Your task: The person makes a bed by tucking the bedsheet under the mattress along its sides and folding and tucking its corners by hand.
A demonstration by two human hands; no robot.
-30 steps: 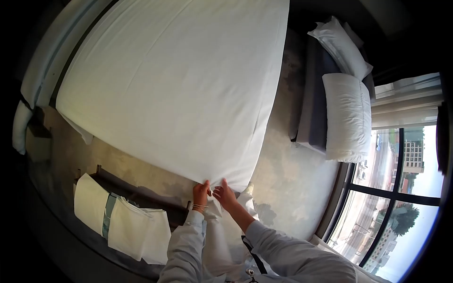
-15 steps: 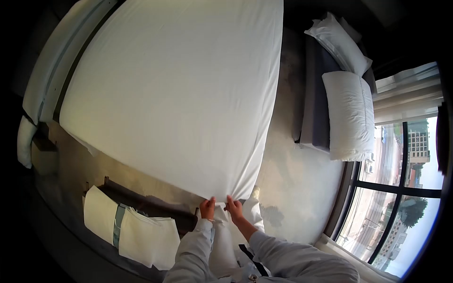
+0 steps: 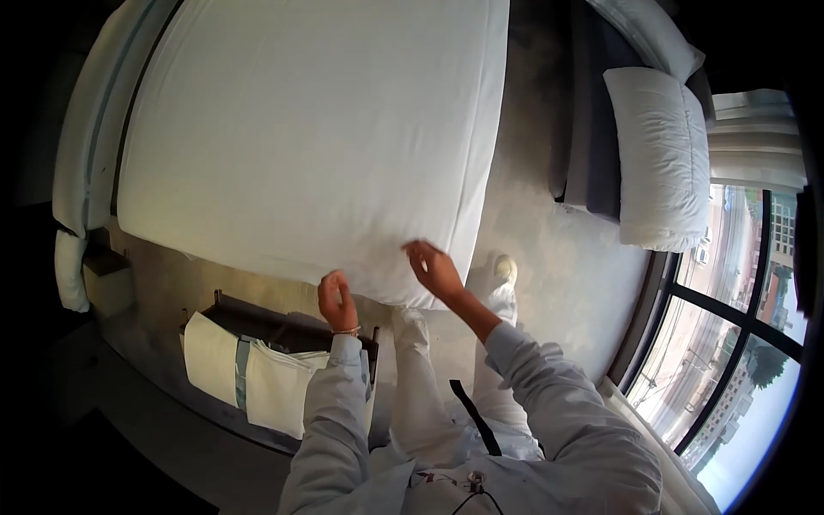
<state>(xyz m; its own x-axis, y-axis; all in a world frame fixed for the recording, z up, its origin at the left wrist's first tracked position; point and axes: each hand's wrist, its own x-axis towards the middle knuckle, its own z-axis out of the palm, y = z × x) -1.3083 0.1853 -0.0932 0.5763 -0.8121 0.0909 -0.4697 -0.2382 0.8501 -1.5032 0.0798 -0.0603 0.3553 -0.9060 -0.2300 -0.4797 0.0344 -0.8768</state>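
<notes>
A white bed sheet [image 3: 309, 146] covers the mattress, and its near edge hangs down in front of me. My left hand [image 3: 336, 302] is just off the mattress edge with its fingers loosely curved, a gap showing by the thumb, and nothing in it. Over the near right corner of the sheet hovers my right hand [image 3: 433, 268]; its fingers are bent, slightly smeared at the tips, and hold nothing visible. Whether the right fingertips brush the cloth, I cannot tell.
Folded white linens with a grey band [image 3: 257, 378] lie on a dark rack [image 3: 283, 330] at lower left. A rolled white duvet [image 3: 661, 159] and a pillow [image 3: 657, 39] rest on a dark bench [image 3: 592, 146] at right. Beyond are large windows [image 3: 712, 343]. A bedside cabinet [image 3: 107, 279] stands left.
Both hands have let go of the sheet's edge and moved up and apart. The sheet's corner now hangs down smoother. My view has shifted, and a foot shows beside the bed.
</notes>
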